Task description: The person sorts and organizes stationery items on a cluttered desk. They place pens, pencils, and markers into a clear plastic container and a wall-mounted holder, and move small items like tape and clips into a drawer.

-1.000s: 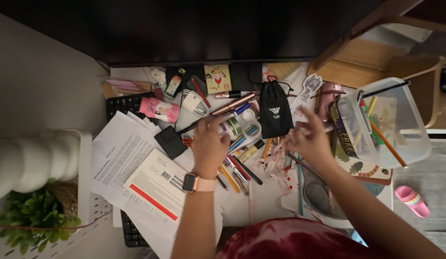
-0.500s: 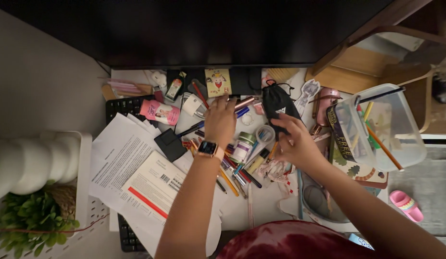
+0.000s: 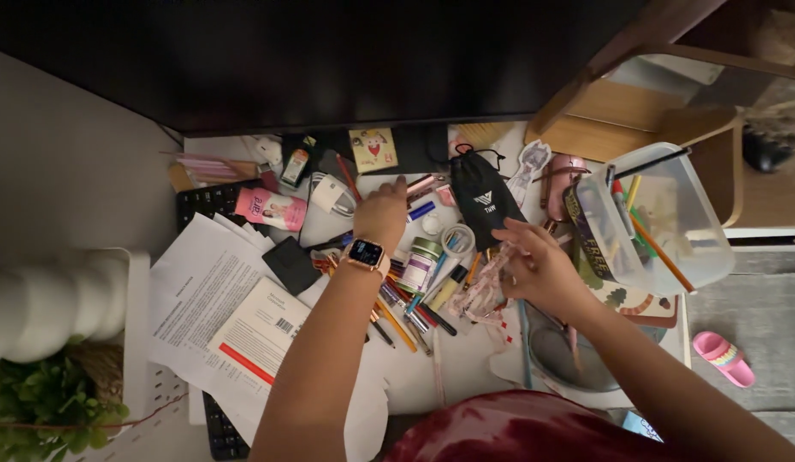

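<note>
left hand (image 3: pixel 382 212) on pens (image 3: pixel 415 190), right hand (image 3: pixel 534 267) gripping patterned ribbon (image 3: pixel 485 293)

Two hands (image 3: pixel 382 214), one black pouch (image 3: pixel 480 198)

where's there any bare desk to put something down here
Little. One bare white strip of desk lies near the front edge, between the papers and the grey dish. Between the left hand and right hand, pens and bottles crowd everything; the tub fills the right side.
</note>
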